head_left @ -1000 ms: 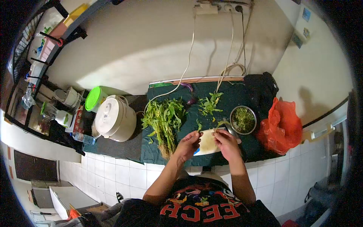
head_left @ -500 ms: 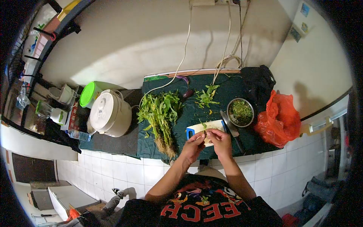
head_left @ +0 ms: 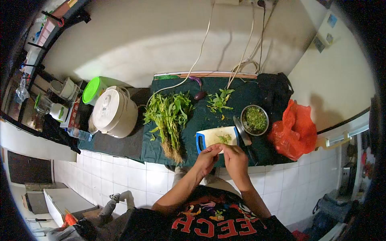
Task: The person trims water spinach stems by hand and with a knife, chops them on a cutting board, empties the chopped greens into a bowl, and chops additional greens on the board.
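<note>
My left hand [head_left: 206, 160] and my right hand [head_left: 235, 160] meet at the near edge of a white cutting board [head_left: 209, 135] with a blue handle. Both are closed, fingertips pinched together; what lies between them is too small to make out. Just past the fingertips are some green leaf bits [head_left: 225, 138], and I cannot tell whether they are held or lie on the board. A knife [head_left: 243, 132] rests along the board's right side. Beyond it stands a steel bowl [head_left: 267, 127] of chopped greens [head_left: 255, 119].
Left of the board lies a big bunch of leafy greens [head_left: 169, 114] with roots. Behind are loose leaves [head_left: 220, 100] and an eggplant [head_left: 199, 95]. A red plastic bag [head_left: 295, 130] sits at the right, a rice cooker [head_left: 116, 112] at the left. Cords hang down the wall.
The upright sprig seen at my fingertips is gone from there, and leaf bits now show over the board. My hands have come slightly nearer to my body. The view has shifted a little.
</note>
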### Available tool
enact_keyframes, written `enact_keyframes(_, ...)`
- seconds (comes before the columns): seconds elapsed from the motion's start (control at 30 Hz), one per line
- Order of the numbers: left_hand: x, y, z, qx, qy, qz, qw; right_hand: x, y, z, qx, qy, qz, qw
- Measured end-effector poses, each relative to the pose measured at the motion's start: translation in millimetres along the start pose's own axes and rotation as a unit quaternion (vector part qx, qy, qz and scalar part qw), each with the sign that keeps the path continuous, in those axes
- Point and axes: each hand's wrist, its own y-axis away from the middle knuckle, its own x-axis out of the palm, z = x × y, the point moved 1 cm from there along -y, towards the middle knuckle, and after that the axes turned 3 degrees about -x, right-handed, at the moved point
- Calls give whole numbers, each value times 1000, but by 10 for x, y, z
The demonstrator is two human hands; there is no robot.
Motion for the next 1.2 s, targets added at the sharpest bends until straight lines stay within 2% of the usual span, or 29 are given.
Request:
enact_keyframes(0.07,-4,-16,10,-5,-17,3,1000,-30,23,-12,-41,20,21,999)
enact_keyframes(0.23,-44,61,17,-22,-61,-7,998,-29,74,-141,-72,54,41,995)
enact_keyframes(0.3,-128,-3,36,-16,-78,6,997,-43,68,-155,-65,65,111,989)
enact_keyframes(0.4,-146,0,3,-56,-72,-23,996,3,52,-256,-92,61,92,990)
enact_keyframes(0.53,-35,10,-166,-10,-49,10,999,15,-23,-283,-94,27,54,994)
enact_keyframes(0.6,-15,29,-248,13,-60,8,998,47,-101,-304,-79,-45,-9,996)
enact_keyframes(0.67,-36,81,-340,68,-209,17,975,26,-167,-291,-59,-71,-6,996)
enact_keyframes(0.7,-26,162,-421,69,-208,16,976,13,-169,-287,-32,-96,0,995)
enact_keyframes(0.73,1,279,-537,64,-384,-16,921,-3,-188,-285,-48,-97,0,994)
enact_keyframes(0.77,-12,361,-620,56,-547,-46,834,-24,-197,-276,-49,-97,2,994)
enact_keyframes(0.8,-16,394,-710,161,-598,-75,782,-50,-212,-262,-56,-98,16,993)
enact_keyframes(0.83,-7,425,-767,163,-597,-75,782,-79,-228,-245,-63,-99,29,993)
enact_keyframes(0.9,224,597,-1013,383,-722,-111,565,-137,-257,-204,-46,-129,45,990)
enact_keyframes(0.93,409,701,-1122,449,-708,-62,542,-159,-262,-170,-26,-159,62,985)
enact_keyframes(0.97,442,679,-1141,449,-708,-65,541,-189,-262,-134,-28,-161,64,984)
enact_keyframes(1.03,506,605,-1099,406,-661,106,622,-250,-273,-93,80,-312,100,942)
enact_keyframes(1.07,474,515,-1045,389,-647,115,646,-291,-286,-74,98,-312,100,940)
enact_keyframes(1.1,465,484,-1028,392,-646,115,644,-334,-304,-53,94,-311,98,941)
enact_keyframes(1.2,583,503,-999,365,-579,119,719,-441,-333,-73,91,-340,63,934)
